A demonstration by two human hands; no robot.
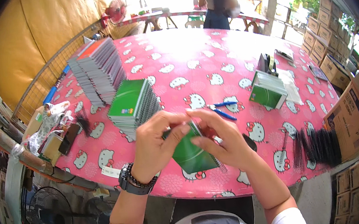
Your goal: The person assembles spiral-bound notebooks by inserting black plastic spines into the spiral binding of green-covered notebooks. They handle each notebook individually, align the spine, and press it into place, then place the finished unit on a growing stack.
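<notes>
Both hands meet over one green notebook (189, 154), held just above the near edge of the pink cartoon-cat tablecloth (210, 68). Fingers of the left hand (154, 142) and right hand (223, 140) pinch its top edge. A stack of green notebooks (132, 106) stands just behind; blue-handled pliers (222, 108) lie nearby.

Blue pliers (222, 108) on pink cloth (209, 60); green notebook stack (133, 105), grey stack (97, 68), black combs (318, 145) nr box (352, 119).

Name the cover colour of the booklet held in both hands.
Green; the booklet shows best in the head view, between left hand and right hand.
</notes>
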